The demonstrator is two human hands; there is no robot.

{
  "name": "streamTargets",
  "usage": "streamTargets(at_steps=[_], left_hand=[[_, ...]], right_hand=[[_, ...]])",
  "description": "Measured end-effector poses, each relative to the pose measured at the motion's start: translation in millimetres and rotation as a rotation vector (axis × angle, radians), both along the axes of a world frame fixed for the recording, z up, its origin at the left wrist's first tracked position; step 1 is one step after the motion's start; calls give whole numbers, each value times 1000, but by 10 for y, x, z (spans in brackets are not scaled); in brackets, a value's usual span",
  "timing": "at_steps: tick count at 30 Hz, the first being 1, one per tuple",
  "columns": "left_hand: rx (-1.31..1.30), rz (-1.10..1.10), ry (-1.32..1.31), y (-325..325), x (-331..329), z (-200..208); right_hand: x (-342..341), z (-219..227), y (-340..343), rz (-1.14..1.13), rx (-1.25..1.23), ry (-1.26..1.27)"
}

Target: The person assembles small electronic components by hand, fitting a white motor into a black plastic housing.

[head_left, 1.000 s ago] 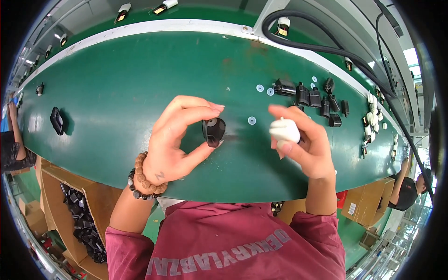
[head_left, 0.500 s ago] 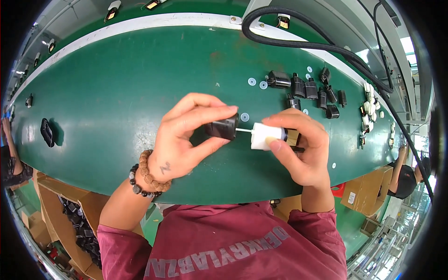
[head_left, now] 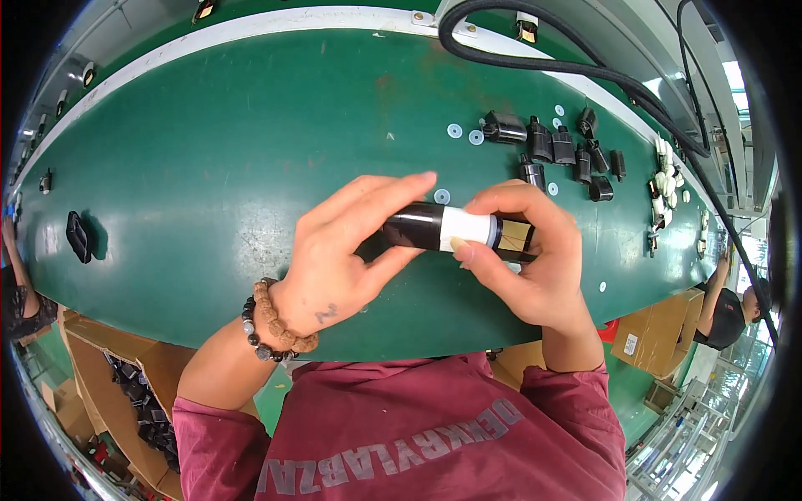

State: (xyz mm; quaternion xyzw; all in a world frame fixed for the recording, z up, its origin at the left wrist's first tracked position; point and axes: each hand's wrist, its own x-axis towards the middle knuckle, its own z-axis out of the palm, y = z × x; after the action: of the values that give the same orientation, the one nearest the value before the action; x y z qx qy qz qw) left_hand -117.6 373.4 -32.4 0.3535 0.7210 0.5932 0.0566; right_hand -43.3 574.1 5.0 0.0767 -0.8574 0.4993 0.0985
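Observation:
Above the green table, my left hand pinches a glossy black bottle-shaped casing between fingers and thumb. My right hand grips a white cylindrical piece with a black and gold end. The two parts meet end to end in one line, with no gap showing between them. My right thumb presses on the white piece from the near side. A small pale washer lies on the table just beyond the joined parts.
Several black casings and pale washers lie at the back right. White parts form a row farther right. One black piece sits at left. A thick black cable arches overhead. Cardboard boxes stand below the table.
The white piece and black casing have come together; the thin white tube visible between them is now hidden. The view has shifted slightly.

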Motion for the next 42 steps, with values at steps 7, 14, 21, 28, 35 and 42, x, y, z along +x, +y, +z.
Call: streamTargets(at_steps=[7,14,21,28,35,42], left_hand=[[53,-38,122,-30,-16,-77],[75,-35,155,-20,15,-94],[-31,-63,158,-23,53,-75],[315,-250,-303,-45,56,-83],[147,-40,105,-91,62,10],[169,105,155,-61,96,44]], right_hand=[[14,51,-43,-7,-470,-353],[30,-21,29,71,-253,-248],[-26,-107,54,156,-121,-89],[-73,-263,104,143,-647,-132],[6,-449,-182,-78,-1188,-376],[92,-454,-372,-1,-1349,-606]])
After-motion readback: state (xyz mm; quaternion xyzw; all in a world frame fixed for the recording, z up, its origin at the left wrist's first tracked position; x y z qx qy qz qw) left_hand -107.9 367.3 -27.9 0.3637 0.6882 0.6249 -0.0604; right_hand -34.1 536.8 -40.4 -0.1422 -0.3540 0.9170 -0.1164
